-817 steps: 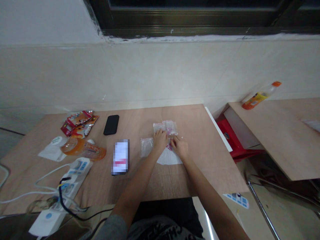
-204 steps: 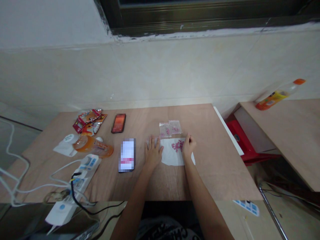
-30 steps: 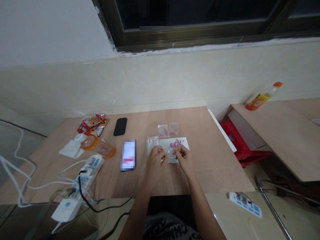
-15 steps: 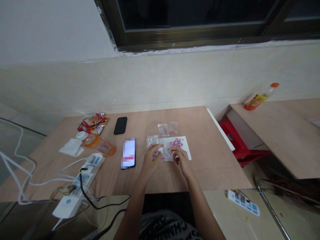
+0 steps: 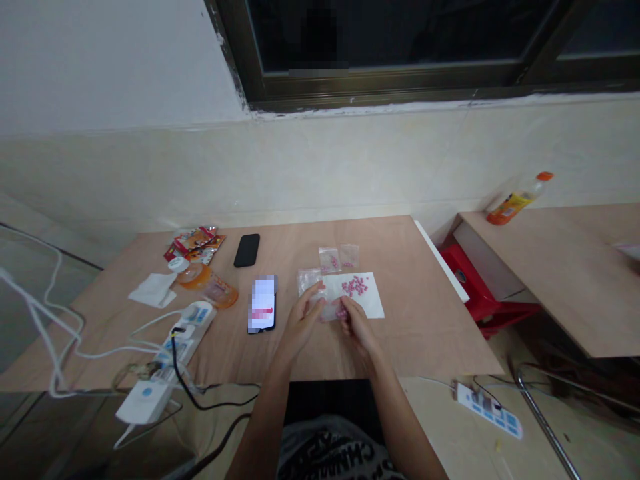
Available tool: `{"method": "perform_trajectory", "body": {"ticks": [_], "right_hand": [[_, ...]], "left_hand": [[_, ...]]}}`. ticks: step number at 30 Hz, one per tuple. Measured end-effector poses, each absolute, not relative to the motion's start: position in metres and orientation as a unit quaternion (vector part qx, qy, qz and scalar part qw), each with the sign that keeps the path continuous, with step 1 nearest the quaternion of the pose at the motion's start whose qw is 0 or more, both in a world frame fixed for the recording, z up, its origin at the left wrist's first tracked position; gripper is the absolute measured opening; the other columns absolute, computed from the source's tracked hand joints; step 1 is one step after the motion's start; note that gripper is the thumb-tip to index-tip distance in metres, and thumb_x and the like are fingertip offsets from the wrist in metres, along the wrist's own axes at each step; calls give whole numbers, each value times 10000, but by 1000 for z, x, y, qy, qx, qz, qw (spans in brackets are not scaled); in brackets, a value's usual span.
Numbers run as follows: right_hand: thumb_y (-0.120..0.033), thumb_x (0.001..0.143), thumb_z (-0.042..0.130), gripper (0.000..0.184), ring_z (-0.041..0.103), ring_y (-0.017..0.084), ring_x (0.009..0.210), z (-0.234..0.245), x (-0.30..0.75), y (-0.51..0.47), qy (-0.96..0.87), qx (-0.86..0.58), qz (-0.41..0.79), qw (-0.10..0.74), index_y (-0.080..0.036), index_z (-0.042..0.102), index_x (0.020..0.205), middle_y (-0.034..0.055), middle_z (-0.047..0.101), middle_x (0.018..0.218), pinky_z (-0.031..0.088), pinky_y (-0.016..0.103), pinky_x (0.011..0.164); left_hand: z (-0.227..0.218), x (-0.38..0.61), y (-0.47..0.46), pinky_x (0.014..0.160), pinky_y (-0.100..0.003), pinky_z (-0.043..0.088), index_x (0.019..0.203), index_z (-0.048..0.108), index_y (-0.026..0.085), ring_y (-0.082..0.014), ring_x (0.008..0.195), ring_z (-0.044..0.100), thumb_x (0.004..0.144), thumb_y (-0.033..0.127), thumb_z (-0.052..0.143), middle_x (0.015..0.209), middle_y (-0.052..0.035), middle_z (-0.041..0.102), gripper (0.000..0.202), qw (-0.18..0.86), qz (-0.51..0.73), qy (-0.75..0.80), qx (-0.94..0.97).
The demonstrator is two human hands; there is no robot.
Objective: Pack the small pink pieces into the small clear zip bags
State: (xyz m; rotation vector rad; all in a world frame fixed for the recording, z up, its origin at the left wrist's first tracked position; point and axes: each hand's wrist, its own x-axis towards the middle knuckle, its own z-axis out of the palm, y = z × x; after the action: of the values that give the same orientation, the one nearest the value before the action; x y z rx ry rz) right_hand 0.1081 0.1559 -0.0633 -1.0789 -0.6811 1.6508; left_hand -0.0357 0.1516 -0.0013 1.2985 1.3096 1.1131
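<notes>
Curled tighter since the earlier frame, the right hand (image 5: 356, 323) pinches the bag (image 5: 330, 312), nearer the beads (image 5: 356, 287) just beyond it than the spread left hand (image 5: 301, 316).

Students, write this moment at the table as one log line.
left hand: beside clear bag | right hand: at bag's right side | pink beads: clustered on white paper | grips: unclear
</notes>
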Motion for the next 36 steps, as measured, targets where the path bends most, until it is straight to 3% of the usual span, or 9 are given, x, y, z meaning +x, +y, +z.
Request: {"method": "perform_trajectory", "body": {"ticks": [9, 19, 26, 32, 36], "right_hand": [[-511, 687, 681, 393, 180, 25, 367, -62, 97, 153, -167, -400, 745, 507, -206, 432, 669, -113, 337, 481, 82, 183, 357], [-522, 651, 703, 446, 135, 17, 358, -70, 97, 157, -125, -396, 747, 520, -214, 383, 611, -117, 313, 467, 61, 183, 346], [-513, 644, 721, 481, 82, 22, 349, -84, 98, 162, -96, -374, 741, 550, -227, 338, 589, -128, 269, 441, 49, 188, 320], [-580, 731, 656, 504, 101, 28, 327, -96, 110, 174, -128, -382, 715, 571, -229, 322, 591, -121, 255, 443, 71, 180, 288], [-596, 754, 626, 501, 120, 34, 327, -104, 129, 195, -122, -424, 659, 609, -231, 320, 599, -118, 247, 443, 79, 195, 289]], "left_hand": [[10, -38, 141, 887, -351, 528, 1294, 551, 245, -234, 1131, 604, 849, 423, 599, 1351, -98, 568, 482, 498, 484, 532, 485], [-4, -42, 150, 998, -380, 461, 1022, 722, 198, -247, 1189, 574, 701, 231, 678, 1258, -89, 635, 326, 497, 497, 516, 490], [-12, -47, 159, 910, -365, 501, 1043, 710, 186, -234, 1052, 638, 690, 239, 668, 1139, -85, 695, 360, 480, 496, 553, 467], [-31, -54, 166, 824, -323, 517, 886, 731, 194, -212, 973, 640, 715, 250, 629, 988, -65, 705, 207, 433, 501, 571, 485], [-43, -58, 171, 789, -301, 520, 958, 718, 196, -194, 951, 625, 741, 284, 632, 1010, -64, 677, 250, 413, 508, 590, 473]]}}
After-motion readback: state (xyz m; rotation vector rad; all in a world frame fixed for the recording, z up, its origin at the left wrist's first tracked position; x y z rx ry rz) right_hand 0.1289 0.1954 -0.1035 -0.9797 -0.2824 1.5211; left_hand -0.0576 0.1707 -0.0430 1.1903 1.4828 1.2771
